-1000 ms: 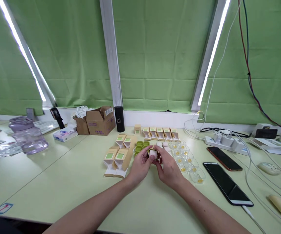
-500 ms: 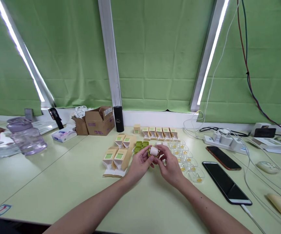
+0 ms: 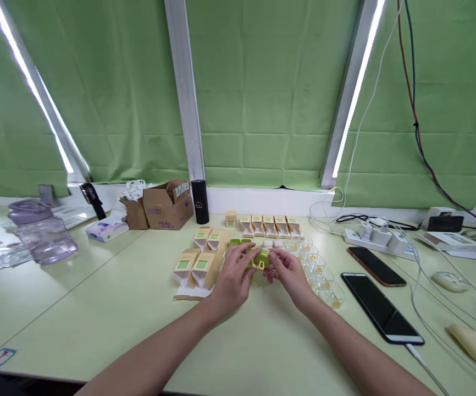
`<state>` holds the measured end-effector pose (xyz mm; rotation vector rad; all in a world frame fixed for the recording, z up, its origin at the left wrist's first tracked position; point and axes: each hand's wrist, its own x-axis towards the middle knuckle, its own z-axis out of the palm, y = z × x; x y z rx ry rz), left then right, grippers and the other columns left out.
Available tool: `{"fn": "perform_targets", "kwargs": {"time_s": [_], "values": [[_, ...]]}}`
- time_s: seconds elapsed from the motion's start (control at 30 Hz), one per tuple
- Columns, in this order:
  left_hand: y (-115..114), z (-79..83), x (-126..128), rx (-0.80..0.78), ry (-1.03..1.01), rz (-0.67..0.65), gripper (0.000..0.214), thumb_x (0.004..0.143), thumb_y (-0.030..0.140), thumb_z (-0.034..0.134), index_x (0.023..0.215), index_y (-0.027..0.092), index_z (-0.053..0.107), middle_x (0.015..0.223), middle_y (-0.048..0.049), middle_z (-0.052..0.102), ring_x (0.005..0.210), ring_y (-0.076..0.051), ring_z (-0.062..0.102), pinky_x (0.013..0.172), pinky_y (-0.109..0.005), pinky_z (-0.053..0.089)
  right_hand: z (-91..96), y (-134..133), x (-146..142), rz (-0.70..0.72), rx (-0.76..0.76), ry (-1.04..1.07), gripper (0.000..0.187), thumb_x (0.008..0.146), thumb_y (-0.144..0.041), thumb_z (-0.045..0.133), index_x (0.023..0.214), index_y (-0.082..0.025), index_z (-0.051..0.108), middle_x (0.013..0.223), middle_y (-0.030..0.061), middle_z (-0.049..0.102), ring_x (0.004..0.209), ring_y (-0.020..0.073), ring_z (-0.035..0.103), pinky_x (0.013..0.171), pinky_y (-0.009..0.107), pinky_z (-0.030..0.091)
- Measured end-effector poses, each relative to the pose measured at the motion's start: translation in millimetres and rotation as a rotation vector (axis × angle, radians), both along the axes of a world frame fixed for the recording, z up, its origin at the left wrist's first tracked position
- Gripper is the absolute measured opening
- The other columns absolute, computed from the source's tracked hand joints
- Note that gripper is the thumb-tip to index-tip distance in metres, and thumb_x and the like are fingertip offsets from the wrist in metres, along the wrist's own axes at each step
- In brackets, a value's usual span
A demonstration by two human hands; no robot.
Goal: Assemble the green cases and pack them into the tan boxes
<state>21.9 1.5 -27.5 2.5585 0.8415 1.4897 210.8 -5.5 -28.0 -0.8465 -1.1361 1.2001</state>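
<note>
Between my hands is a small green plastic case with a pale loop on its front, its rounded top turned toward me. My left hand grips its left side, fingers over the top. The fingertips of my right hand pinch the right side. Behind my left hand, more green cases are partly hidden. Small white pieces lie just beyond my fingers. Clear plastic cups with yellow spots stand in rows beside my right hand. Open-ended cardboard boxes with green labels lie left of my left hand.
A row of small boxes stands farther back, near a black cylinder and a brown carton. Phones, a power strip and cables lie at right. A purple water bottle and a tissue pack are at left.
The white roll seen in the case's opening is now out of sight, and the green top shows. My left fingers have moved over the case. Another person's hand has left the left edge.
</note>
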Motion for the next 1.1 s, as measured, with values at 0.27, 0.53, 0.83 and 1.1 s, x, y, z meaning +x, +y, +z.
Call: {"fn": "perform_targets", "kwargs": {"time_s": [0.27,0.53,0.83,1.1], "values": [[8,-6.6,-2,-0.017,0.014,0.000,0.062,0.099,0.013,0.057,0.158,0.029,0.047,0.141,-0.0138,0.062,0.134,-0.030,0.056,0.112,-0.052,0.052,0.4,-2,0,0.097,-0.039,0.030,0.061,0.075,-0.077,0.079,0.081,-0.017,0.067,0.070,0.0051,0.072,0.056,0.0168,0.067,0.049,0.025,0.044],[6,4.3,2,-0.415,-0.178,0.037,0.047,0.091,0.027,0.073,0.138,0.026,0.069,0.127,-0.0107,0.071,0.106,-0.026,0.067,0.095,-0.041,0.057,0.4,-4,6,0.127,-0.024,0.013,0.057,0.075,-0.074,0.080,0.080,-0.018,0.068,0.070,0.0076,0.075,0.057,0.0163,0.063,0.052,0.026,0.045],[13,15.7,6,-0.854,-0.494,-0.159,0.047,0.077,0.058,0.085,0.095,0.015,0.080,0.077,-0.0053,0.070,0.068,-0.017,0.062,0.061,-0.025,0.048,6.3,-7,8,0.045,0.043,-0.192,0.049,0.080,-0.067,0.075,0.086,-0.019,0.073,0.066,0.0042,0.072,0.055,0.0153,0.059,0.050,0.026,0.040],[25,3.7,4,-1.070,-0.753,-0.242,0.061,0.068,0.068,0.088,0.080,0.010,0.072,0.060,0.0059,0.043,0.051,-0.005,0.035,0.047,-0.019,0.026,30.8,-19,54,-0.233,0.147,-0.408,0.039,0.085,-0.057,0.073,0.091,-0.018,0.075,0.073,0.0064,0.074,0.061,0.0181,0.063,0.057,0.030,0.049]]}}
